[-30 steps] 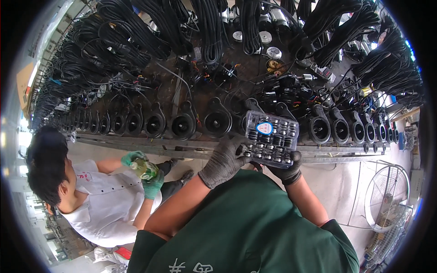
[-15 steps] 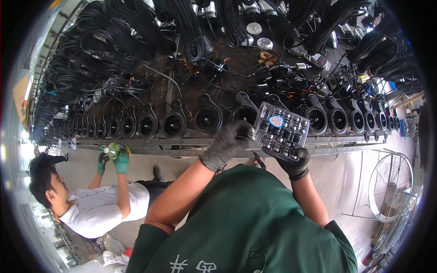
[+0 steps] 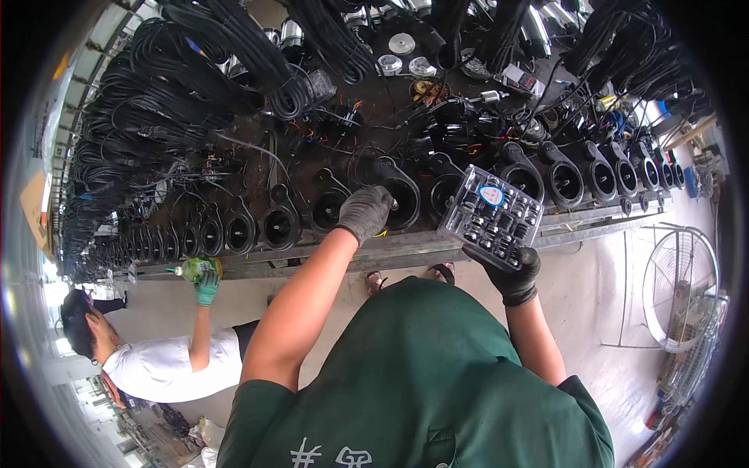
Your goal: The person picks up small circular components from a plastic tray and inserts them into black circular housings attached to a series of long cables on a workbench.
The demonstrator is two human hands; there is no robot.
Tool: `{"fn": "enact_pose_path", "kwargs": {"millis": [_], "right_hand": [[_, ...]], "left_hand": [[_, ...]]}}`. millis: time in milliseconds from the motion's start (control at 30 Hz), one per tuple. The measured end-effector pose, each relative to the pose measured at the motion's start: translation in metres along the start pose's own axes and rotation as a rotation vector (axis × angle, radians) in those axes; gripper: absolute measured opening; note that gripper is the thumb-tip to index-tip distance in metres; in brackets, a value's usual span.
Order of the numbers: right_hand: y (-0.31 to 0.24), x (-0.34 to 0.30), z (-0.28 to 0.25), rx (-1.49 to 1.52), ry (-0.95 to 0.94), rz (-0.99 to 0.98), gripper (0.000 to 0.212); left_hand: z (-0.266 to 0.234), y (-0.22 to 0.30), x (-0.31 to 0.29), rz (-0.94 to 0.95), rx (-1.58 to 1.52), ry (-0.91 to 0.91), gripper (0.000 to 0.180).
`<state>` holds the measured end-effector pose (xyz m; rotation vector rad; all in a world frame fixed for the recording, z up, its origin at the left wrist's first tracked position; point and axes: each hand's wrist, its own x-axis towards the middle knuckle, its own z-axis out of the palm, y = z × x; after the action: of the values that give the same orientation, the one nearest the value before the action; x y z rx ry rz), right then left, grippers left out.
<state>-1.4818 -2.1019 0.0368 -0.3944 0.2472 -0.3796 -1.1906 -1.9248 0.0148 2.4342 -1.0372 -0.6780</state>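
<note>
A clear plastic box (image 3: 473, 234) holds rows of small round silver-and-black parts and bears a blue and white round label. My right hand (image 3: 517, 278), in a dark glove, is closed on its lower right corner and keeps it tilted above the bench edge. My left hand (image 3: 365, 214), gloved alike, reaches into the opening of a black round housing (image 3: 405, 221). Its fingers are pinched together at the middle of that housing, beside a small silvery spot. Whether they hold a part is hidden.
More black ring-shaped housings (image 3: 279, 226) line the bench's front edge on both sides. Behind them lie motor parts, wires and hanging bundles of black cable (image 3: 343, 47). At the left, a co-worker in a white shirt (image 3: 168, 365) holds a green bottle (image 3: 199, 270). A fan (image 3: 679, 288) stands right.
My left hand has moved from beside the box leftward to a housing. The box has shifted slightly right in my right hand. The co-worker's bottle is lower, and the view has shifted a little.
</note>
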Motion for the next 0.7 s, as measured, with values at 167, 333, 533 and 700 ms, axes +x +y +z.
{"fn": "enact_pose_path", "kwargs": {"millis": [167, 333, 533, 700], "right_hand": [[-0.007, -0.002, -0.003, 0.017, -0.028, 0.017, 0.109], [-0.012, -0.001, -0.01, 0.034, -0.039, 0.019, 0.102], [-0.024, -0.001, -0.024, -0.032, -0.08, 0.072, 0.105], [-0.029, 0.006, -0.026, -0.013, -0.125, 0.059, 0.106]], "left_hand": [[-0.006, 0.018, -0.002, 0.013, 0.119, 0.046, 0.024], [0.009, 0.017, 0.003, 0.123, 0.433, 0.003, 0.027], [0.012, 0.019, 0.011, 0.056, 0.5, -0.043, 0.027], [0.017, 0.023, 0.012, 0.055, 0.55, -0.044, 0.026]]}}
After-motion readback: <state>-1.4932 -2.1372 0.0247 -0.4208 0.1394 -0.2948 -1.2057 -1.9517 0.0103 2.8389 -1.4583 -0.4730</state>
